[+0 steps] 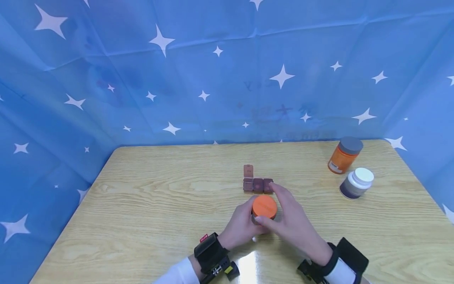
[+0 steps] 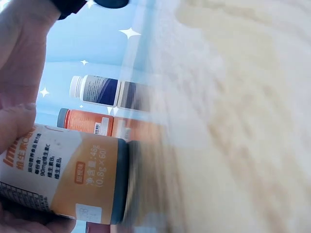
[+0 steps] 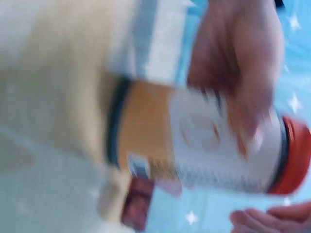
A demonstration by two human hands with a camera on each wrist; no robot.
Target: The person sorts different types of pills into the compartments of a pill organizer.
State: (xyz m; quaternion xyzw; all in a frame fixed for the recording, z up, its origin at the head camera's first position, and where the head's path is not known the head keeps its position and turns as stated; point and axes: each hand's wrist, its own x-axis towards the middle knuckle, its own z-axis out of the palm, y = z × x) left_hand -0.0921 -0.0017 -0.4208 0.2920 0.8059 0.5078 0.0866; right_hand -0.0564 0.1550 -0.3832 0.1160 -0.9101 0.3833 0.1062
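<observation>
My left hand [image 1: 241, 223] grips an upright vitamin bottle [image 2: 63, 170] round its side, close over the table. The bottle has a white and orange label, a dark base and an orange lid [image 1: 265, 206]. On the other side, my right hand [image 1: 294, 215] has its thumb at the lid's near edge and its fingers spread beyond the bottle. Those fingers [image 3: 269, 221] are loosely bent and stand apart from the lid in the right wrist view. Just behind the bottle, several reddish-brown blocks [image 1: 258, 185] form an L shape.
Toward the right rear of the wooden table [image 1: 170, 185] stand an orange bottle [image 1: 341, 157] with a grey lid and a white-capped bottle [image 1: 356, 184] with a dark lower part. A blue star-patterned cloth [image 1: 227, 86] hangs behind the table and along its sides.
</observation>
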